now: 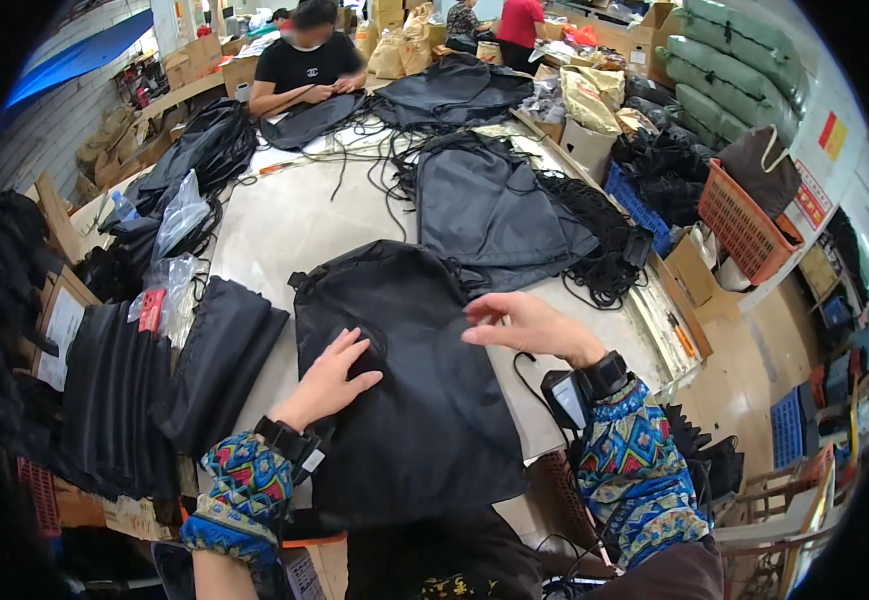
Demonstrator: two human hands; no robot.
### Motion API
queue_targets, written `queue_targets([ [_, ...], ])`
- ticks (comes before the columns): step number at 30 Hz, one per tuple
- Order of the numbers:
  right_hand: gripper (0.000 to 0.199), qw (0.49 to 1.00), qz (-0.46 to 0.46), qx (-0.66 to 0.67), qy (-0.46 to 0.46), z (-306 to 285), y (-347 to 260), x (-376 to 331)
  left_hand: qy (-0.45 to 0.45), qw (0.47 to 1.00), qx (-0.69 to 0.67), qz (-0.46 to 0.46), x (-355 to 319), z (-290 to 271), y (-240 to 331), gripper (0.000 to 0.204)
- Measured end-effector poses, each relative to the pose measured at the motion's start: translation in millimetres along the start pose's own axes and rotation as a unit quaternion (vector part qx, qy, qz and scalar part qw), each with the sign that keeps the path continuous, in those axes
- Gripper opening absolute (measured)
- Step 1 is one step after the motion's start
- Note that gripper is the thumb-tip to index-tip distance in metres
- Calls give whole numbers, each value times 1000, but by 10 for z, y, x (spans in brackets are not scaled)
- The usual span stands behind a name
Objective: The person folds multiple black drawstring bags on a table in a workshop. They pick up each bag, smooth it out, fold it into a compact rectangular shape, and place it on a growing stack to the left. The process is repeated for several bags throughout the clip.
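Observation:
A black drawstring bag (415,400) lies spread flat on the table in front of me, its lower edge reaching the table's front. My left hand (330,380) rests on the bag's left part, fingers spread. Just above its upper right part hovers my right hand (520,325), fingers loosely curled with thumb and fingertips apart and nothing visible between them. Beyond the bag is a pile of similar black bags (490,200), with a tangle of black cords (605,250) along its right side.
Folded black bags (115,390) are stacked at the left. Across the table (275,220), a person in a black shirt (310,65) handles a black piece. An orange basket (750,220) and green wrapped bales (735,60) stand at the right. An orange-handled tool (682,335) lies by the table's right edge.

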State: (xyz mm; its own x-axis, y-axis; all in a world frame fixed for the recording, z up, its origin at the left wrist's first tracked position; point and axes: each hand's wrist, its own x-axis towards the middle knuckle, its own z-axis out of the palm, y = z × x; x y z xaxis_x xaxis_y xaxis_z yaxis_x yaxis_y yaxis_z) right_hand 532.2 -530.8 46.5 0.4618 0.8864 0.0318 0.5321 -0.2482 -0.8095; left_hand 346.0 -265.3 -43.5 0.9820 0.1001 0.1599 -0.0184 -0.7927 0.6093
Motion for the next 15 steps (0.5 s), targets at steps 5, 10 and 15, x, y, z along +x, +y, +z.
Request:
queue_targets([
  [5, 40, 895, 79, -422, 124, 305, 626, -374, -57, 998, 20, -28, -389, -349, 288, 56],
  [10, 23, 892, 140, -423, 77, 83, 1014, -444, -50, 995, 60, 59, -536, -254, 196, 50],
  [15, 26, 947, 162, 270, 59, 210, -399, -55, -8, 995, 60, 81, -552, -123, 55, 52],
])
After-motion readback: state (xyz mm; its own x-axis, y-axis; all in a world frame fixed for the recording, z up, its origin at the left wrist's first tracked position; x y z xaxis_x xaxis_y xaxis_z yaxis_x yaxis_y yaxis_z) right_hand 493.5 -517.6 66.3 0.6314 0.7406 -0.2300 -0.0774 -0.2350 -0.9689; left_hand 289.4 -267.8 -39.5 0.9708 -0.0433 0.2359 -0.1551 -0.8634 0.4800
